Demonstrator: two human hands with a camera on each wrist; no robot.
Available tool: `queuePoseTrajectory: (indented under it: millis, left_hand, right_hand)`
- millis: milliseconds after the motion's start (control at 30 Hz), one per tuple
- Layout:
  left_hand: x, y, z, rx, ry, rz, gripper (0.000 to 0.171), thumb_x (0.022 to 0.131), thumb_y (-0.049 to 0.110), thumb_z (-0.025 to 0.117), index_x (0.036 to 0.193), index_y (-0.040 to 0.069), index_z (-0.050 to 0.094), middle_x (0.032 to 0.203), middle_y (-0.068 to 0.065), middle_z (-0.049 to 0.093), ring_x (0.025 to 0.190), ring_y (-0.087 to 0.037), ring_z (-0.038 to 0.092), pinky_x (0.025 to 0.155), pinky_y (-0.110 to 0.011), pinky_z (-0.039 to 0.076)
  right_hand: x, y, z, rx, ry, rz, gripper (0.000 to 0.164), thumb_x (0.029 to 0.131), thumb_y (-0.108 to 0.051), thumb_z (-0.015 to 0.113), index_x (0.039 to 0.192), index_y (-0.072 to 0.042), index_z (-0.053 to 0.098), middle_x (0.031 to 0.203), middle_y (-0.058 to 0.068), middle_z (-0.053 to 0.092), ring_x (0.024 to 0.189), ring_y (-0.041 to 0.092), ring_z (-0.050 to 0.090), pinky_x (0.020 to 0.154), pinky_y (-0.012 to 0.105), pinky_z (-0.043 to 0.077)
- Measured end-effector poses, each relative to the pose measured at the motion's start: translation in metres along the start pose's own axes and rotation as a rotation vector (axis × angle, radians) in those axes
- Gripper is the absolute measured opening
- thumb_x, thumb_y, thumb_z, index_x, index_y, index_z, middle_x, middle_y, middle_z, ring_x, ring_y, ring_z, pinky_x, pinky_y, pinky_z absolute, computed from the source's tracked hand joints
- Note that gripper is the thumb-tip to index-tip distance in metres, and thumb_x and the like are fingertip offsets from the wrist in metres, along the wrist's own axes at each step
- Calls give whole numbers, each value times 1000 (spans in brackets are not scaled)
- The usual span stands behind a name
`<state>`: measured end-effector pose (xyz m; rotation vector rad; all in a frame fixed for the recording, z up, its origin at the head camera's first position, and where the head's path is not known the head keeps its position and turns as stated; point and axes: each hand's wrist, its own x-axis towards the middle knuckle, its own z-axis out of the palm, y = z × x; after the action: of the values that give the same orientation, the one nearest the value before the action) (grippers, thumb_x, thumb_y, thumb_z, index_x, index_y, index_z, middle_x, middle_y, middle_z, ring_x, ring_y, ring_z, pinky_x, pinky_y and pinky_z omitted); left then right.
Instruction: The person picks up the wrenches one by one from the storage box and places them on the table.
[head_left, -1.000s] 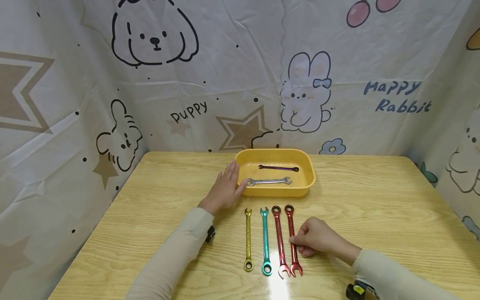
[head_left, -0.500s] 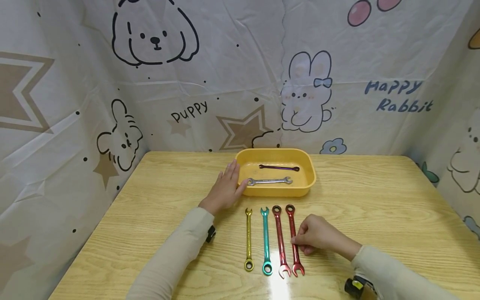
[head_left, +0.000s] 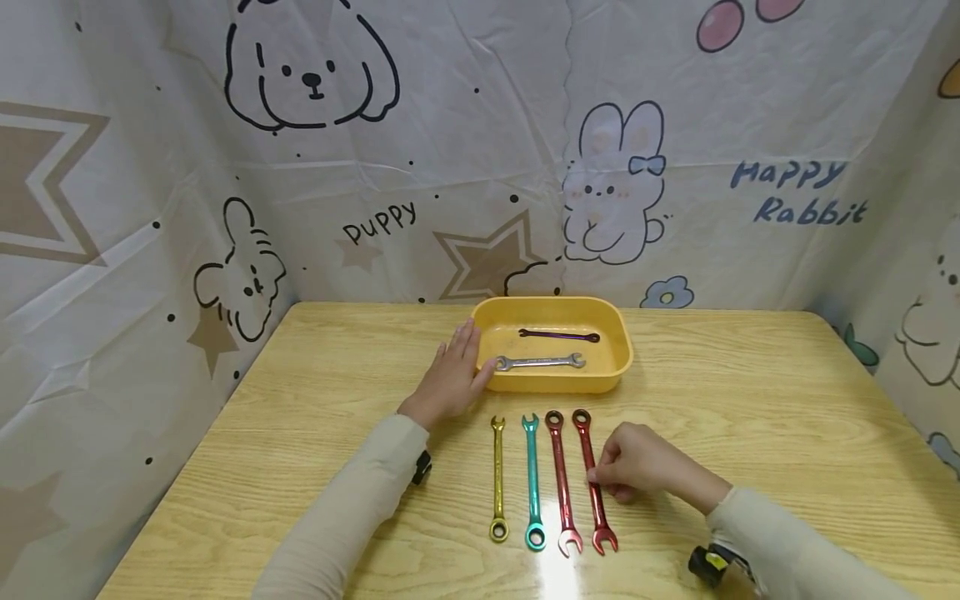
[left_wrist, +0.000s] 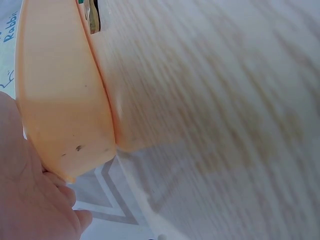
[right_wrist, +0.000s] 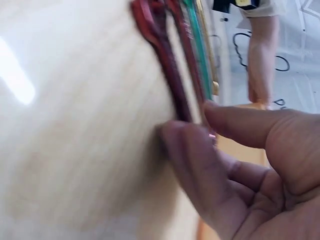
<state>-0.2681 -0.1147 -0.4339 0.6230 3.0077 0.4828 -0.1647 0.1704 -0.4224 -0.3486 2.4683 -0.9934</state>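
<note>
My right hand (head_left: pixel 637 462) pinches the rightmost red wrench (head_left: pixel 598 508) between thumb and fingers at mid-shaft. That wrench slants, its open end nearer me and farther right than its ring end. Left of it a second red wrench (head_left: pixel 561 475), a teal wrench (head_left: pixel 533 475) and a gold wrench (head_left: pixel 498 475) lie in a row. My left hand (head_left: pixel 447 375) rests against the left wall of a yellow bin (head_left: pixel 555 384), fingers extended, thumb by the front rim. Inside the bin are a silver wrench (head_left: pixel 542 362) and a dark purple wrench (head_left: pixel 558 336).
The wood-grain table (head_left: pixel 750 400) reaches back to a cloth (head_left: pixel 465 150) printed with cartoon animals, which also hangs along both sides. A black camera (head_left: pixel 708 565) sits on the right wrist, another black camera (head_left: pixel 422 467) on the left one.
The right hand has shifted a little right with the rightmost red wrench, whose open end swung rightward, widening the gap to the other red wrench. The left hand stays at the bin.
</note>
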Motion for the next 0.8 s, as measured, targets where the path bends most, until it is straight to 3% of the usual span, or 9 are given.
queuePoseTrajectory:
  millis: [133,300,467,633,800]
  left_hand:
    - [1,0,1,-6,0,5,72,103,50,21,153,0,6,161,-12,-4,148,-27,2,117,-49,11]
    - [2,0,0,-6,-10,-2,71,103,48,23,153,1,5,161,-10,-5,148,-25,-1,118,-49,10]
    - [1,0,0,-3,-11,-7,71,103,48,23,153,2,5,161,-10,-5,148,-25,0,118,-48,10]
    - [2,-1,1,-11,-4,-5,71,103,49,22,153,1,6,161,-10,-5,148,-26,0,118,-48,10]
    - [2,-1,2,-8,1,-8,72,103,50,23,153,1,7,161,-10,-4,148,-25,0,118,-48,10]
  right_hand:
    - [5,-10,-17,-56,-14,-42,22,86,-20,73,68,-6,69,58,0,62,51,11,58,48,26,48]
    - [16,-31,-43,33,-2,-84,15,89,-16,69,88,-1,70,71,5,65,65,16,62,63,34,56]
    - [33,-50,-63,89,88,-139,18,91,-15,67,97,2,69,83,11,67,76,22,64,68,34,56]
    - [53,-65,-70,132,168,-154,19,92,-14,65,101,2,68,86,11,67,78,22,63,72,32,56]
    - [72,-73,-74,94,219,-175,19,93,-17,63,103,-1,69,93,14,68,79,22,62,71,33,54]
